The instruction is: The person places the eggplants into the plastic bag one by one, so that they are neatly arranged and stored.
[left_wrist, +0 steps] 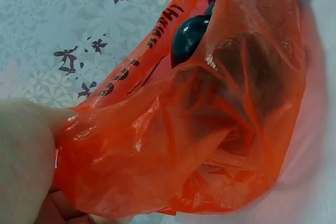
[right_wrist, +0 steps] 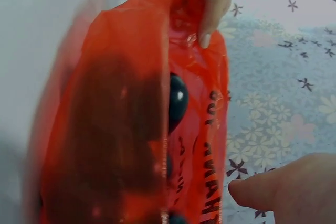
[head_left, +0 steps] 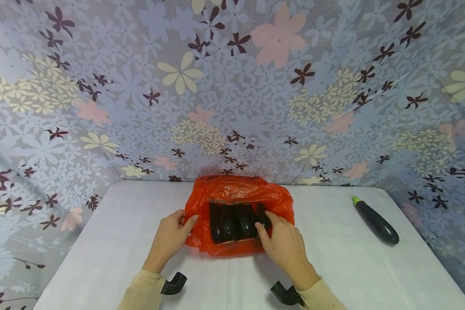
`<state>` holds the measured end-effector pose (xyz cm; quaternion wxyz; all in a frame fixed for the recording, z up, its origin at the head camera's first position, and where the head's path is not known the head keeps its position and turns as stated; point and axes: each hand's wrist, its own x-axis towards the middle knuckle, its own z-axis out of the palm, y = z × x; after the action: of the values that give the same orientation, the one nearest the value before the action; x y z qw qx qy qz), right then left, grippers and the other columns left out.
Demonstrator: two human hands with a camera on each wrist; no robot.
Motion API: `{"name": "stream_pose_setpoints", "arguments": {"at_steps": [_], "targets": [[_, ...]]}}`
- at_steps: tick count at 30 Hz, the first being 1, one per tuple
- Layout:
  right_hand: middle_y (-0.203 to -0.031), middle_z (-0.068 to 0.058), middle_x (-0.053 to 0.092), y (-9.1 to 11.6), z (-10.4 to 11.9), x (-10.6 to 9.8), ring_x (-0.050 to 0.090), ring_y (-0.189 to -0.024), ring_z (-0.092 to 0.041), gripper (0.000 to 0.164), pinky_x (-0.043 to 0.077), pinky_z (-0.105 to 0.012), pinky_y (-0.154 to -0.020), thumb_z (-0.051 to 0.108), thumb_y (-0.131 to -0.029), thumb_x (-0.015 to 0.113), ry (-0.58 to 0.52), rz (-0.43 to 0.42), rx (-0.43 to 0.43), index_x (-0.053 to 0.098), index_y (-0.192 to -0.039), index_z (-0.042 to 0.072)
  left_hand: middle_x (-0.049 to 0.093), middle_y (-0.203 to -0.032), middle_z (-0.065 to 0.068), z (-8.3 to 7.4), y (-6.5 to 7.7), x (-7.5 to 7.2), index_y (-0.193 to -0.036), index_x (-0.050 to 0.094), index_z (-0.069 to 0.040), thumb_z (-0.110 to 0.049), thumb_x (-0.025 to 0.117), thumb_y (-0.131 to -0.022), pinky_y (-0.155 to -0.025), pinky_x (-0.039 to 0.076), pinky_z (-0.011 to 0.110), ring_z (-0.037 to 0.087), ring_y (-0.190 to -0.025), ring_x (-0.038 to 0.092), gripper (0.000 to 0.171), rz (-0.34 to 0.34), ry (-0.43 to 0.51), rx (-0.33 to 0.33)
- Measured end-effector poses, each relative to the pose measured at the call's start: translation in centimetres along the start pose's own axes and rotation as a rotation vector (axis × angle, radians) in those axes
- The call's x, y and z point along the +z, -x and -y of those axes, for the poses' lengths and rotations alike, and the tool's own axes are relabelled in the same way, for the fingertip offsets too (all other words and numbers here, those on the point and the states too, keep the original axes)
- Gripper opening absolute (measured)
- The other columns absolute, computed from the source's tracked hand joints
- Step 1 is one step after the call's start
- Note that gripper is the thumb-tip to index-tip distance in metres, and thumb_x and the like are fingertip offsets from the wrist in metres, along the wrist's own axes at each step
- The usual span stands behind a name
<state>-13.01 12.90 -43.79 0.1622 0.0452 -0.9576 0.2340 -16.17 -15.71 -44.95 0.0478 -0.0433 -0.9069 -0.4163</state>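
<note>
A red plastic bag [head_left: 201,219] with black print lies with its mouth spread. Several dark, glossy eggplants [head_left: 245,219] lie side by side inside it. My left hand [head_left: 170,237] pinches the bag's left edge between thumb and fingers, as the left wrist view also shows. At the bag's right side is my right hand [head_left: 284,245], its thumb and index finger apart over the rightmost eggplant. In the right wrist view the right thumb [right_wrist: 278,190] stands clear of the bag; the other fingers are out of sight there.
A single eggplant [head_left: 376,221] with a green stem end lies at the right of the white table [head_left: 333,262]. Floral fabric [head_left: 232,94] rises behind the table and along both sides. Black curved pieces [head_left: 174,284] stick out by both wrists.
</note>
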Motion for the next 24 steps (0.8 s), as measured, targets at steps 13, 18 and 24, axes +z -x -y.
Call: {"name": "stream_pose_setpoints", "arguments": {"at_steps": [13, 18, 24], "targets": [[-0.095, -0.008, 0.073, 0.9, -0.1, -2.8, 0.059, -0.062, -0.007, 0.036, 0.052, -0.036, -0.062, 0.026, -0.092, 0.074, -0.147, -0.062, -0.035, 0.071, -0.118, 0.002, 0.045, -0.062, 0.001, 0.0, 0.0, 0.0, -0.084, 0.056, -0.008, -0.027, 0.066, -0.098, -0.051, 0.037, 0.025, 0.015, -0.057, 0.045, 0.025, 0.000, -0.014, 0.001], [-0.096, -0.004, 0.075, 1.0, -0.7, -4.2, 0.064, -0.065, -0.008, 0.035, 0.053, -0.034, -0.061, 0.029, -0.094, 0.071, -0.197, -0.033, 0.023, 0.071, -0.120, 0.005, 0.047, -0.063, 0.001, -0.1, 0.1, 0.0, -0.086, 0.057, -0.008, -0.028, 0.066, -0.097, -0.051, 0.039, 0.026, 0.014, -0.058, 0.046, 0.024, 0.004, -0.009, 0.003], [-0.101, -0.007, 0.074, 1.1, -1.9, -5.9, 0.069, -0.074, -0.015, 0.038, 0.055, -0.035, -0.062, 0.033, -0.097, 0.066, -0.212, -0.025, 0.059, 0.069, -0.123, 0.005, 0.048, -0.064, 0.001, -0.2, 0.1, 0.0, -0.088, 0.058, -0.007, -0.028, 0.066, -0.097, -0.051, 0.040, 0.026, 0.015, -0.058, 0.047, 0.024, 0.006, -0.002, 0.001]]}}
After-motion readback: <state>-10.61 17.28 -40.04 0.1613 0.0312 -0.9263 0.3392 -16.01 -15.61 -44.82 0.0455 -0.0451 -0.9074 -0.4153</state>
